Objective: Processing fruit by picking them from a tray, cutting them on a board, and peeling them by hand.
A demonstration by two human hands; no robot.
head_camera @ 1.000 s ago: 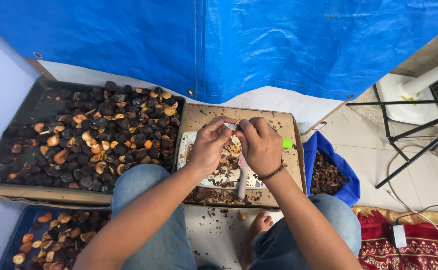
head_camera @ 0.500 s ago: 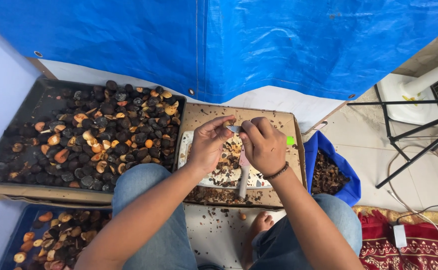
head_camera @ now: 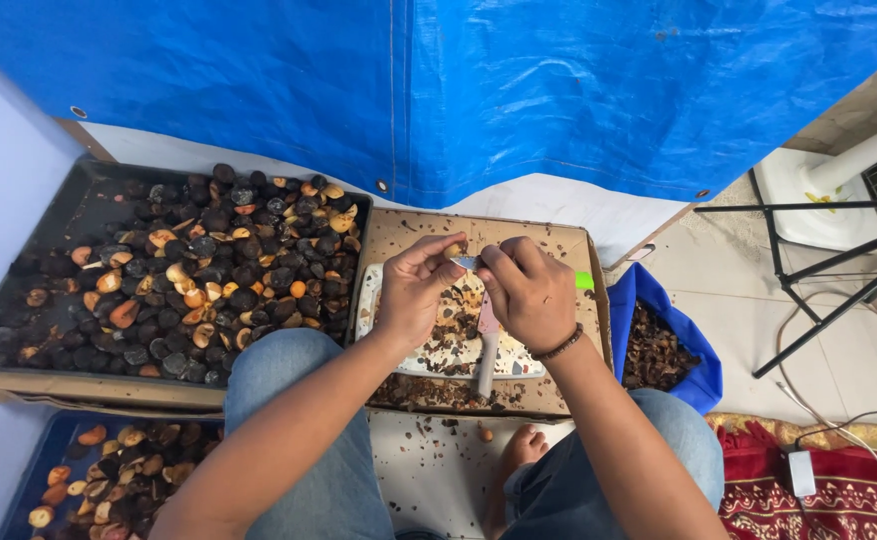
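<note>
Over the cardboard box (head_camera: 399, 232), your left hand (head_camera: 414, 292) pinches a small nut (head_camera: 453, 249) while your right hand (head_camera: 524, 290) grips a knife (head_camera: 467, 262) against it. Left of the box, a black tray (head_camera: 89, 205) holds dark and orange nuts; right of it, a blue bag (head_camera: 631, 290) holds brown shells.

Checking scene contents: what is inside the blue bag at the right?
The blue bag holds a heap of dark brown shell scraps. Its depth and whatever lies beneath that top layer are hidden.
</note>
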